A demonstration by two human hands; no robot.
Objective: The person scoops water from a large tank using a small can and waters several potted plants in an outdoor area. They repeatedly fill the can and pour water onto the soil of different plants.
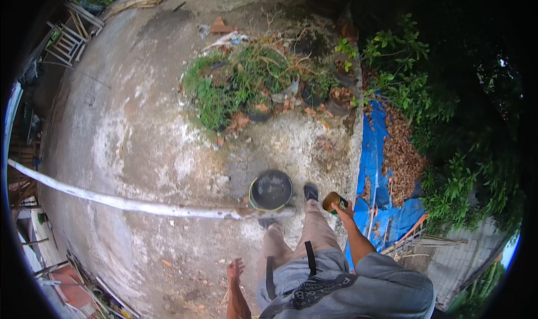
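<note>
My right hand (344,210) is wrapped round a small open can (333,200), tan inside with a dark green outside. I cannot make out whether anything is in it. Low on the left, my left hand (235,267) hangs beside my leg with its fingers apart and nothing in them. Just ahead of my feet stands a round dark bucket (253,199) with a yellowish edge; its inside looks dark grey. The can is to the right of the bucket and apart from it.
A long whitish pole (123,203) lies across the concrete from the left up to the bucket. Potted plants and grass (224,89) stand ahead. On the right, a blue tarp (370,145) bears a heap of dry leaves (400,156), beside leafy branches (398,56).
</note>
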